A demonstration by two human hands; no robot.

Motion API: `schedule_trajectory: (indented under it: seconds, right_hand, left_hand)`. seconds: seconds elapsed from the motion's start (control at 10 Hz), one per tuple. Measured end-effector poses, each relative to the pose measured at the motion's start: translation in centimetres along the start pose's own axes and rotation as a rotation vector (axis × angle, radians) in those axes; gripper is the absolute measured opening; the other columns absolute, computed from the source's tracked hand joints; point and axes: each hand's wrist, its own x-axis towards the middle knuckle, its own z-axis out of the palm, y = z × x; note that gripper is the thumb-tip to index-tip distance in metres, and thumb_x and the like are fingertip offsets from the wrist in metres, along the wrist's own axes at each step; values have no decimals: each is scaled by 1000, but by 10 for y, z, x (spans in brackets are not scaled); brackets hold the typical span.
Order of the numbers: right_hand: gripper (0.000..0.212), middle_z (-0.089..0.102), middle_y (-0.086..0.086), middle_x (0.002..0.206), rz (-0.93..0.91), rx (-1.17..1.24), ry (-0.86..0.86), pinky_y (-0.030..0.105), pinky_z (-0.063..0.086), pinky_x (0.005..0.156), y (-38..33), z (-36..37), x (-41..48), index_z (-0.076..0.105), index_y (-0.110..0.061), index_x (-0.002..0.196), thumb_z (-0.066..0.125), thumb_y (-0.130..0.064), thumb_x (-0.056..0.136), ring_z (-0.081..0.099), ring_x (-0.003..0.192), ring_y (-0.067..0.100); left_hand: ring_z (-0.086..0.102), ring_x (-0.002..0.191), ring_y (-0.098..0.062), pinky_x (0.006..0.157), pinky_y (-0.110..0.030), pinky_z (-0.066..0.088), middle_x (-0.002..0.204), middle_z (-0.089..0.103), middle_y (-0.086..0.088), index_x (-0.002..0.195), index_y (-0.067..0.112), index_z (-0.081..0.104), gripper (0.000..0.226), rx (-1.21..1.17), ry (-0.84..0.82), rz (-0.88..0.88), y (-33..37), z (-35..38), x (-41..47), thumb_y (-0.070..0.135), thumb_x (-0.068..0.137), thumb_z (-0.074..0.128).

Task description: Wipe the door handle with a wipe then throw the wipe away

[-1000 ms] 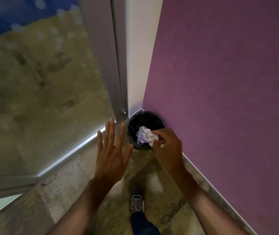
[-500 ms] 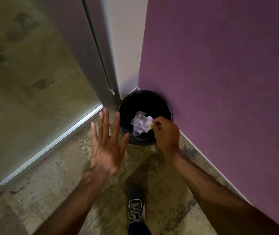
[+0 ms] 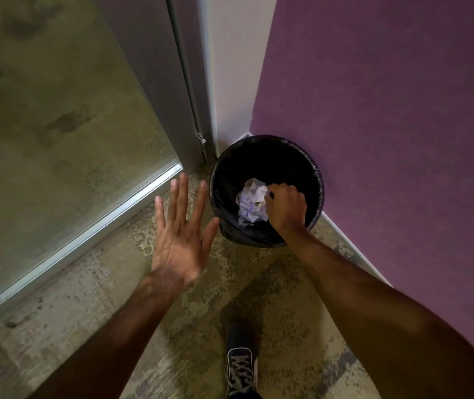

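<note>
A dark laced sneaker [image 3: 240, 367], cut off by the lower edge, stands on the mottled concrete floor [image 3: 86, 298]. The left hand [image 3: 179, 237] hovers with fingers spread, empty. The right hand's [image 3: 286, 210] grip pinches a crumpled white wipe [image 3: 250, 203] over the round black lined bin [image 3: 264, 156], its bottom too dark to make out, beside the purple wall [image 3: 388, 125].

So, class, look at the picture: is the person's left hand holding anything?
No, the left hand is open and empty, fingers spread, beside the bin, while the right hand holds the crumpled wipe.
</note>
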Motion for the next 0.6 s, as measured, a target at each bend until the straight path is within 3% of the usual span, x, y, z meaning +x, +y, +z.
schedule_trajectory:
  seconds: [0.2,0.3,0.4,0.5,0.6]
  right_hand:
    - [33,73,21,110,-74,283,98,51,55,85,-10,-27,-20,74,-6,117,56,2,90,67,100,45]
    - [27,69,21,128,-166,317,142,51,53,97,-12,-49,-38,72,-2,121,61,-4,97,64,120,41]
    - [44,46,16,158,-241,267,85,47,33,116,-18,-78,-57,55,-5,146,56,-22,106,37,150,32]
    - [55,30,12,167,-349,251,114,49,19,124,-38,-117,-74,41,-9,155,44,-34,107,20,157,30]
    - [59,25,12,168,-452,197,115,54,16,127,-66,-161,-95,36,-9,158,41,-38,106,16,158,31]
  left_hand:
    - [7,163,-40,127,-71,13,175,7,-24,166,10,24,67,4,35,-11,-3,-29,-6,46,111,36]
    - [3,164,-37,129,-67,8,176,3,-21,167,14,21,68,-14,34,-61,4,-57,-13,47,109,36]
    - [-3,164,-32,130,-63,3,177,-3,-16,168,19,14,69,-27,23,-98,16,-93,-23,46,109,37]
    - [-8,164,-31,131,-61,0,177,-9,-13,169,22,8,72,10,40,-154,23,-135,-34,48,108,37]
    - [-14,164,-26,132,-57,-2,176,-16,-11,169,25,3,73,4,77,-234,34,-185,-46,53,107,31]
